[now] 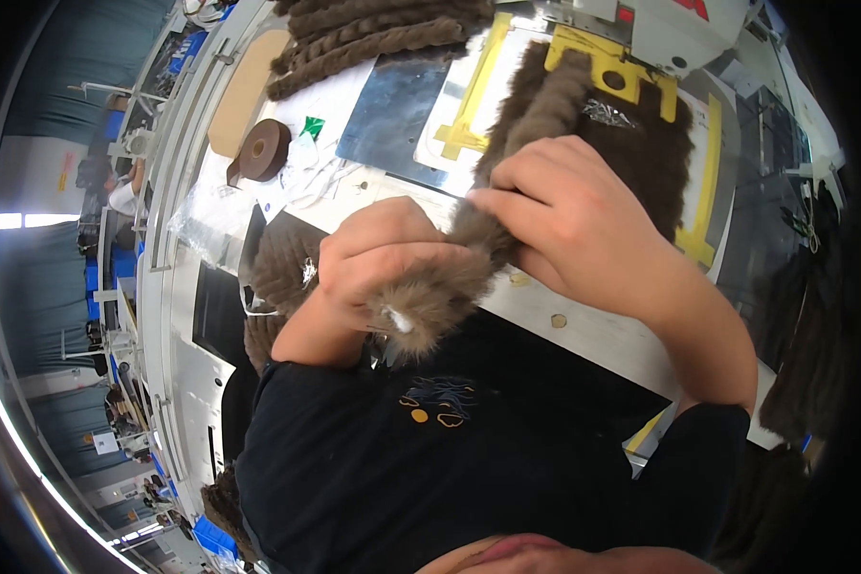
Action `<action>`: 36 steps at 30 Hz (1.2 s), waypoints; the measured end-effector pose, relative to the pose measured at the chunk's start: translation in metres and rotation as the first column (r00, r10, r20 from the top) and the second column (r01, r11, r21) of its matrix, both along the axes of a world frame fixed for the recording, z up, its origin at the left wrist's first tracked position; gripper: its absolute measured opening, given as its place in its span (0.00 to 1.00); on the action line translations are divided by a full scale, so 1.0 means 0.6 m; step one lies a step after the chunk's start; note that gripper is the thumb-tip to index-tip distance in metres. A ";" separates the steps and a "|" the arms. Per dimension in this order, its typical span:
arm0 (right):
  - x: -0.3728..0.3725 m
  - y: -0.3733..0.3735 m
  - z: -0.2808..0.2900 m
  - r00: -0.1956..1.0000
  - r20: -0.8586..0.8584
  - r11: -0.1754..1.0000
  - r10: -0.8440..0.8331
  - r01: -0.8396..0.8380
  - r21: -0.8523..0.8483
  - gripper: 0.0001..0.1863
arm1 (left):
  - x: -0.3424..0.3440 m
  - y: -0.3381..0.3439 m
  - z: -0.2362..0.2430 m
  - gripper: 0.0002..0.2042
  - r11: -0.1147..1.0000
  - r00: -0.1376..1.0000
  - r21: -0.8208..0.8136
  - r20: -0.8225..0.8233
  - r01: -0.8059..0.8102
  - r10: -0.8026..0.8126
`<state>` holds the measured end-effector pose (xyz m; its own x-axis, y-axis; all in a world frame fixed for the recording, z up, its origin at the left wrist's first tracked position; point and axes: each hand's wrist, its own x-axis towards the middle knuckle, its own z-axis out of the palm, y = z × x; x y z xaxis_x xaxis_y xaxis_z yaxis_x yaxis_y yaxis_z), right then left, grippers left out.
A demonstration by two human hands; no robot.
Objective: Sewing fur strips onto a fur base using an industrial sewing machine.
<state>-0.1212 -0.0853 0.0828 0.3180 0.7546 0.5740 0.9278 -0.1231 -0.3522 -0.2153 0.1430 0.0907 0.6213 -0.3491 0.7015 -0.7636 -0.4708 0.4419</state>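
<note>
A long grey-brown fur strip [548, 103] runs from the yellow plate [598, 65] of a machine down toward my body. My left hand [378, 251] is closed round its near end, where a fluffy tip with a white spot pokes out below the fingers. Farther along, my right hand [584, 225] pinches the strip between thumb and fingers, close to the left hand. Under the yellow plate lies a dark brown fur panel [655, 177], beside and partly beneath the strip. The stretch of strip inside my hands is hidden.
Several fur strips [373, 46] lie bundled at the back. Left of the work are a brown tape roll [265, 150], a dark glossy sheet [389, 120] and more fur [282, 258]. The white machine head [684, 36] overhangs the far right. Dark fur [802, 368] hangs at the right edge.
</note>
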 end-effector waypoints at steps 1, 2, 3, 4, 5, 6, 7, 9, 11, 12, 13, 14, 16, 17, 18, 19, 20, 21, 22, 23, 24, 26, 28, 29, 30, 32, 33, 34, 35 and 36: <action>-0.003 -0.001 0.000 1.000 0.015 1.000 0.020 -0.020 0.009 0.10 | 0.001 0.006 -0.007 0.18 0.999 0.999 -0.026 0.001 0.036 -0.036; -0.004 -0.002 0.000 0.999 0.032 0.999 0.039 -0.039 0.019 0.09 | 0.001 0.010 -0.009 0.19 0.996 0.997 -0.052 0.003 0.074 -0.074; -0.003 -0.004 0.002 0.999 0.033 0.999 0.039 -0.040 0.021 0.09 | -0.001 0.004 -0.003 0.19 0.996 0.997 -0.049 0.004 0.073 -0.073; 0.003 -0.007 0.006 0.996 0.010 0.996 0.084 -0.084 -0.016 0.07 | -0.003 -0.005 0.007 0.20 0.996 0.999 -0.071 0.017 0.050 -0.049; 0.008 -0.008 0.009 0.992 -0.015 0.990 0.127 -0.127 -0.053 0.05 | -0.005 -0.012 0.015 0.22 0.995 0.999 -0.093 0.029 0.028 -0.025; 0.014 -0.008 0.012 0.992 -0.015 0.991 0.122 -0.123 -0.051 0.05 | -0.007 -0.012 0.017 0.22 0.995 0.999 -0.091 0.028 0.032 -0.029; 0.020 -0.008 0.014 0.988 -0.036 0.985 0.152 -0.154 -0.077 0.04 | -0.010 -0.009 0.021 0.23 0.998 1.000 -0.062 0.026 0.008 -0.006; 0.020 -0.008 0.018 0.984 -0.056 0.979 0.171 -0.176 -0.102 0.02 | -0.016 -0.008 0.032 0.23 0.998 0.999 -0.028 -0.022 -0.049 0.049; 0.015 -0.005 0.024 0.990 -0.051 0.983 0.129 -0.134 -0.127 0.03 | -0.025 -0.004 0.033 0.23 0.995 0.994 -0.016 -0.042 -0.099 0.098; 0.013 -0.005 0.023 0.991 -0.050 0.984 0.121 -0.126 -0.129 0.03 | -0.027 -0.001 0.032 0.22 0.987 0.986 -0.006 -0.061 -0.158 0.157; 0.011 -0.004 0.019 0.992 -0.048 0.989 0.115 -0.119 -0.092 0.04 | -0.025 0.001 0.032 0.21 0.990 0.990 -0.016 -0.032 -0.139 0.139; 0.008 -0.004 0.016 0.993 -0.045 0.992 0.108 -0.111 -0.056 0.06 | -0.025 0.003 0.029 0.21 0.991 0.991 -0.020 -0.032 -0.131 0.130; -0.006 -0.004 0.014 0.997 -0.065 0.999 0.032 -0.029 0.043 0.08 | -0.026 0.006 0.019 0.20 0.998 0.999 -0.046 0.032 -0.033 0.035; -0.015 -0.008 0.014 0.995 -0.091 0.988 -0.037 0.049 0.144 0.10 | -0.020 0.001 0.017 0.18 0.998 0.994 -0.060 0.110 0.017 -0.010; -0.022 -0.018 0.018 0.995 -0.090 0.989 -0.046 0.058 0.133 0.10 | -0.020 -0.001 0.015 0.18 0.997 0.994 -0.071 0.111 0.025 -0.017; -0.030 -0.033 0.024 0.975 -0.204 0.985 -0.092 0.119 0.123 0.14 | -0.025 -0.003 0.016 0.18 0.999 0.988 -0.032 0.152 0.027 -0.022; -0.038 -0.047 0.027 0.939 -0.314 0.978 -0.140 0.181 0.106 0.17 | -0.029 -0.007 0.017 0.18 1.000 0.981 0.006 0.193 0.029 -0.029; -0.047 -0.060 0.020 0.900 -0.410 0.976 -0.150 0.202 0.087 0.09 | -0.030 -0.016 0.023 0.15 0.999 0.979 0.038 0.200 0.037 -0.044; -0.056 -0.066 0.012 0.897 -0.407 0.973 -0.172 0.220 0.074 0.09 | -0.027 -0.020 0.026 0.15 0.998 0.978 0.025 0.202 0.055 -0.059; -0.064 -0.071 0.002 0.628 -0.777 0.999 -0.027 0.045 0.002 0.08 | -0.023 -0.023 0.027 0.12 0.983 0.960 0.124 0.229 0.135 -0.161; -0.077 -0.079 -0.008 0.193 -0.980 0.991 0.056 -0.130 0.030 0.12 | -0.017 -0.030 0.030 0.11 0.950 0.931 0.227 0.245 0.215 -0.270; -0.117 -0.066 -0.017 -0.126 -0.987 0.992 0.098 -0.070 0.108 0.25 | -0.007 -0.071 0.024 0.10 0.929 0.869 0.268 0.356 0.257 -0.343; -0.151 -0.072 -0.041 -0.340 -0.926 0.986 0.164 0.041 0.160 0.23 | -0.007 -0.094 0.015 0.09 0.863 0.840 0.330 0.262 0.384 -0.474; -0.164 -0.077 -0.053 -0.374 -0.906 0.980 0.198 0.092 0.176 0.21 | -0.006 -0.104 0.008 0.09 0.845 0.832 0.367 0.252 0.390 -0.493; -0.174 -0.083 -0.062 -0.405 -0.885 0.972 0.231 0.137 0.192 0.19 | -0.002 -0.109 0.005 0.09 0.843 0.828 0.361 0.254 0.398 -0.499; -0.187 -0.096 -0.067 -0.442 -0.875 0.976 0.198 0.166 0.137 0.18 | 0.005 -0.116 0.000 0.11 0.755 0.805 0.404 0.068 0.518 -0.589; -0.193 -0.102 -0.069 -0.479 -0.861 0.979 0.170 0.184 0.090 0.17 | 0.012 -0.119 0.003 0.15 0.722 0.795 0.396 -0.032 0.567 -0.606; -0.200 -0.108 -0.079 -0.479 -0.862 0.978 0.168 0.188 0.086 0.17 | 0.024 -0.122 0.005 0.15 0.722 0.793 0.392 -0.030 0.570 -0.609; -0.206 -0.114 -0.095 -0.407 -0.906 0.984 0.116 0.168 0.050 0.16 | 0.039 -0.128 0.005 0.13 0.722 0.780 0.308 -0.135 0.619 -0.611; -0.211 -0.117 -0.107 -0.331 -0.942 0.988 0.065 0.155 0.013 0.15 | 0.057 -0.136 0.005 0.12 0.719 0.750 0.218 -0.238 0.660 -0.617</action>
<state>-0.2480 -0.1553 0.0185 0.5462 0.6847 -0.4825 -0.6537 -0.0117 -0.7567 -0.1811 0.0614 0.0935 0.2615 -0.8593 0.4395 -0.8675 -0.0096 0.4974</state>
